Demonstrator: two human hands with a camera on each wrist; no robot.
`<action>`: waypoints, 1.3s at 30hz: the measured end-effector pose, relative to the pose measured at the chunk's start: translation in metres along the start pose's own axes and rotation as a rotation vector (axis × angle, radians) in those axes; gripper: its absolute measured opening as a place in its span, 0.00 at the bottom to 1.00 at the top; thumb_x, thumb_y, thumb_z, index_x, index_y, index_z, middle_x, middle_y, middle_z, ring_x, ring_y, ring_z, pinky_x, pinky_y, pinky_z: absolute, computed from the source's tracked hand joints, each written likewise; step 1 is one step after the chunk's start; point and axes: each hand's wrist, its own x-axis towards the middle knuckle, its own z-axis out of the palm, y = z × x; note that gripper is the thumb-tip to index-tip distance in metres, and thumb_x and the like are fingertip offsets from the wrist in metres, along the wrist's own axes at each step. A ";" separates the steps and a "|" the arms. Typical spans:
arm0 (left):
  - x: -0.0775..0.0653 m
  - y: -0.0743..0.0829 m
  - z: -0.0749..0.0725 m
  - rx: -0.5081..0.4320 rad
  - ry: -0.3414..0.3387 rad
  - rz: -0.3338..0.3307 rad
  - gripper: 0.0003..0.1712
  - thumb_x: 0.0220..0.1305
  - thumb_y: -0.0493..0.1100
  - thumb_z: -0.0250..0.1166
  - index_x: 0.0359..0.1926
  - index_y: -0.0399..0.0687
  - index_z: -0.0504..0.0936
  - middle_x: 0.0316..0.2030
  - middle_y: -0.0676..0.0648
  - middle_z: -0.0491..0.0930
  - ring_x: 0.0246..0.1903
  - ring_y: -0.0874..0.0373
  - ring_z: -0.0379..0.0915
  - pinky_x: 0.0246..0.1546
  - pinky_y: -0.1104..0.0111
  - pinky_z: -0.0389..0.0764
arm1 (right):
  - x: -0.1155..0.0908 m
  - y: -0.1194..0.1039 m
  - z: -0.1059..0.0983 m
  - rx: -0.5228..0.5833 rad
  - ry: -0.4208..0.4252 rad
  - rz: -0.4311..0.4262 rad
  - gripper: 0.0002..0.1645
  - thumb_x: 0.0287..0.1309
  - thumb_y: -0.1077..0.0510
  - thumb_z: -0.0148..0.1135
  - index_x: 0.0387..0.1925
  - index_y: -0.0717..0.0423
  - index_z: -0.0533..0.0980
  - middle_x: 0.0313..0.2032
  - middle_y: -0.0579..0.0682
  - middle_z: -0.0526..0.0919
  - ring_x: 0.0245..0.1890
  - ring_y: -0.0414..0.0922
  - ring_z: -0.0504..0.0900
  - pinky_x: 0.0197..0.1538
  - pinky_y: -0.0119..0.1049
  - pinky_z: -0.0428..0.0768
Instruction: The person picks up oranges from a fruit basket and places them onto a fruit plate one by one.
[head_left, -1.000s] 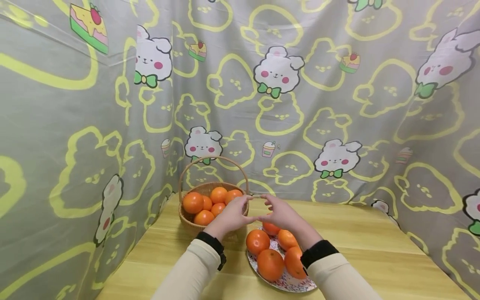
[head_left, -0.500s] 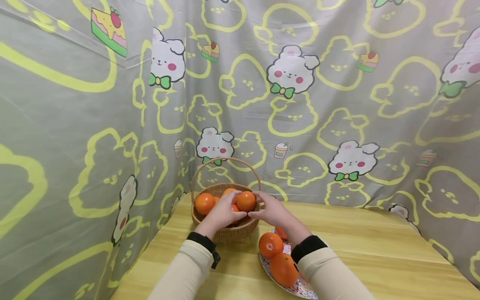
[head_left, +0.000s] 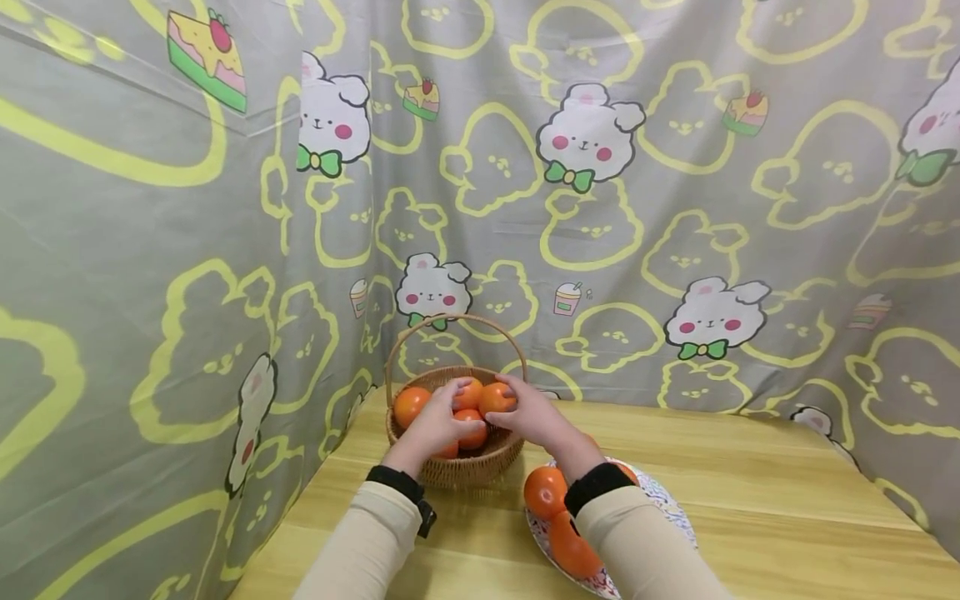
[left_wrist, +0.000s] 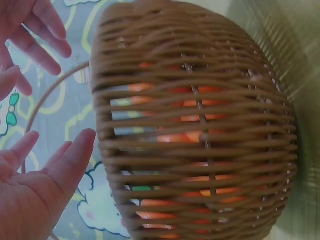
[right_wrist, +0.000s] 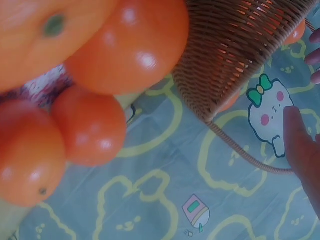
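Above the wicker basket [head_left: 468, 473] both hands are spread, palms turned toward each other. My left hand [head_left: 431, 427] is over the left part of the basket, its fingers near the oranges [head_left: 468, 428] inside. The right hand [head_left: 531, 414] hovers at the basket's right side, partly in front of an orange [head_left: 493, 397]. In the left wrist view, both hands stand above the rim with nothing between their fingers. Several oranges lie in the basket, some hidden behind the hands. More oranges [head_left: 546, 492] rest on a patterned plate [head_left: 663, 498], partly covered by the right forearm.
The basket's tall arched handle [head_left: 457, 318] rises behind the hands. Basket and plate stand on a wooden table [head_left: 780, 492]. A grey curtain [head_left: 675, 150] with cartoon rabbits hangs behind and along the left side.
Both hands moved left to the basket with an orange held between them. The orange now lies among the others in the basket, and the hands have spread apart from it.
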 end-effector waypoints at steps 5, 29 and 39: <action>0.003 -0.014 -0.009 0.032 0.057 -0.044 0.40 0.51 0.46 0.69 0.64 0.46 0.61 0.60 0.40 0.63 0.56 0.44 0.63 0.51 0.52 0.70 | 0.012 -0.001 0.013 0.002 -0.011 -0.037 0.41 0.51 0.55 0.66 0.65 0.54 0.59 0.57 0.60 0.69 0.55 0.56 0.71 0.48 0.46 0.75; 0.018 -0.071 -0.016 0.584 0.253 -0.260 0.39 0.45 0.41 0.69 0.61 0.47 0.67 0.58 0.35 0.60 0.50 0.35 0.61 0.35 0.48 0.75 | 0.024 0.009 0.048 0.014 -0.084 -0.117 0.39 0.54 0.57 0.63 0.65 0.58 0.59 0.56 0.62 0.69 0.57 0.57 0.68 0.49 0.45 0.73; 0.023 -0.074 0.002 0.816 0.160 -0.276 0.27 0.53 0.47 0.63 0.55 0.44 0.73 0.48 0.34 0.70 0.42 0.39 0.70 0.39 0.50 0.74 | 0.024 0.015 0.046 -0.041 -0.069 -0.112 0.39 0.53 0.56 0.64 0.64 0.59 0.59 0.52 0.62 0.72 0.52 0.55 0.71 0.48 0.45 0.74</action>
